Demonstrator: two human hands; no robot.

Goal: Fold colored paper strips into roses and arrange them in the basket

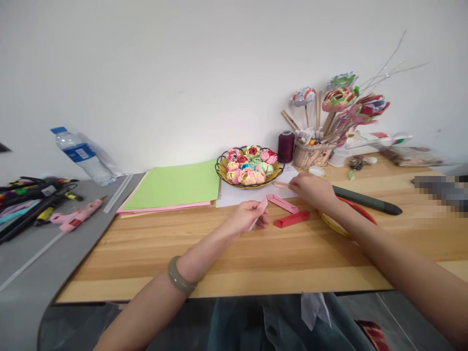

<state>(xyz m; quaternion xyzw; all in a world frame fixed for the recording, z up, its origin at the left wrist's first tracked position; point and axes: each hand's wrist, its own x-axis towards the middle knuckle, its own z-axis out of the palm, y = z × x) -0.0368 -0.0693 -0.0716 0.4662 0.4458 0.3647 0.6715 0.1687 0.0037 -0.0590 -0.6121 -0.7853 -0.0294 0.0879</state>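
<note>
My left hand [250,217] is closed on a folded piece of paper [260,208], pink with a pale blue edge. Beside it on the wooden table lie a folded pink paper strip [283,204] and a folded red paper strip [291,219]. My right hand [312,190] is closed just beyond them, low over the table. A slim tan stick [282,185] pokes out from its fingers over a white sheet [237,196]. My right forearm partly covers a red and yellow looped item [360,209] and a long dark green tapered object [373,200].
Behind my hands stands a basket [221,173] of paper flowers, near a dark thread spool [285,147] and a holder [310,156] with flowers and sticks. Coloured paper [175,185] lies left. A water bottle [84,156] and pink glue gun [82,214] are on the grey table.
</note>
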